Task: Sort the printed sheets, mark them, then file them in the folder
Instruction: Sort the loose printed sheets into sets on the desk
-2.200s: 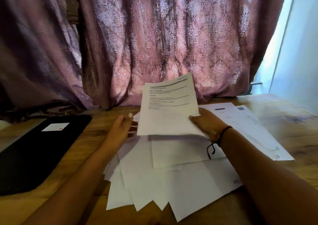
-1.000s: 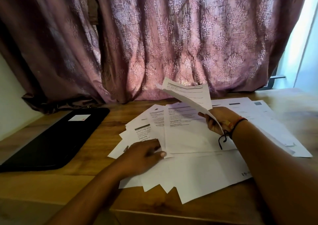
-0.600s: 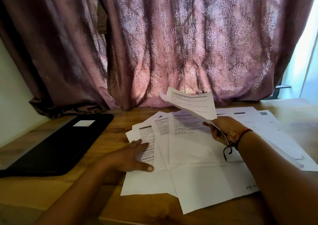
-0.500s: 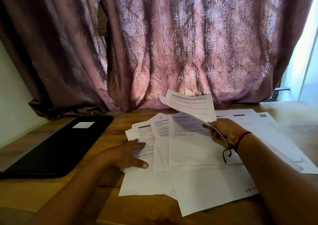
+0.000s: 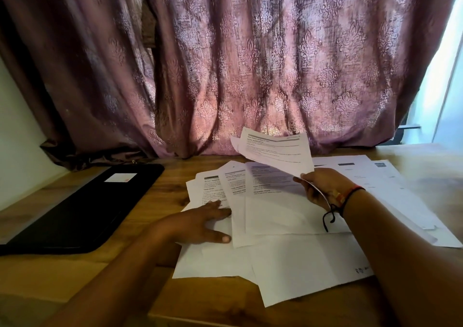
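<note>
The left hand (image 5: 200, 222) lay flat, fingers spread and straight, pressing on the left edge of the fanned sheets (image 5: 265, 201). These were thin white rectangular printed pages, overlapping unevenly on the wooden table (image 5: 160, 196), whose surface showed a warm brown grain. Several lower pages showed blank faces with fold creases. The right hand (image 5: 323, 189) pinched the lower edge of a raised sheet (image 5: 275, 151), which was held above the fan and curved slightly; a second paper corner showed behind it. A dark thread band (image 5: 350, 195) circled that wrist. A second pile (image 5: 390, 189) of printed pages lay flat to the right, partly under the forearm. The folder (image 5: 82, 206), black, flat and round-cornered, with a small white label (image 5: 120, 177), lay closed well to the left. A mauve damask-patterned curtain (image 5: 250, 63) hung in folds behind.
</note>
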